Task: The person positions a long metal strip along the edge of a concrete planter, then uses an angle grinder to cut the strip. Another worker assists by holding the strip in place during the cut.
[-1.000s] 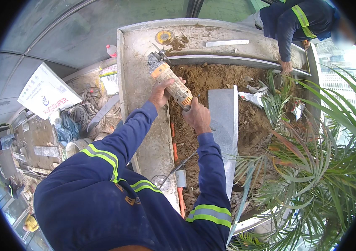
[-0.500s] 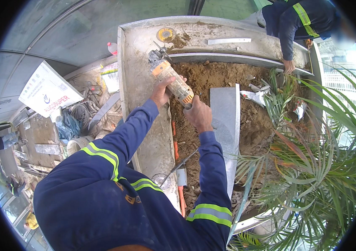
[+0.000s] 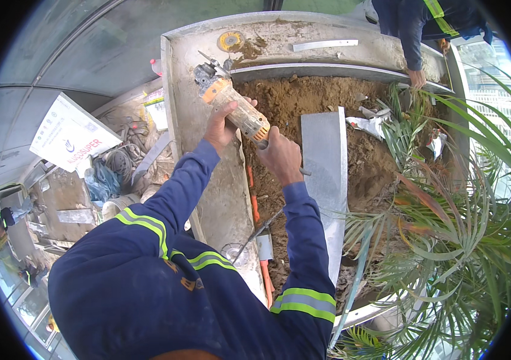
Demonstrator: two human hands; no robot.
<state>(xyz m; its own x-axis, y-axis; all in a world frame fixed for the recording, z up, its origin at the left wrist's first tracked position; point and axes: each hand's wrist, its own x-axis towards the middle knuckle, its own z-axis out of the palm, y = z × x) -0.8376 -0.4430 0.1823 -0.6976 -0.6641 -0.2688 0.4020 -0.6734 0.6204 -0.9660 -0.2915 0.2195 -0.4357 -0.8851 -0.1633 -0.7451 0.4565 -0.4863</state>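
Angle grinder [image 3: 235, 110] | scuffed, cylindrical | left hand [image 3: 221, 127] clasps middle | right hand [image 3: 282, 157] grips rear

The grinder [image 3: 244, 117] looks matt plastic, the sheet [image 3: 324, 174] smooth metal, the soil [image 3: 294, 99] rough.

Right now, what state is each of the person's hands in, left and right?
Left hand: closed around the body of a dusty, orange-and-beige, cylindrical angle grinder.
Right hand: closed around the rear end of the same grinder.
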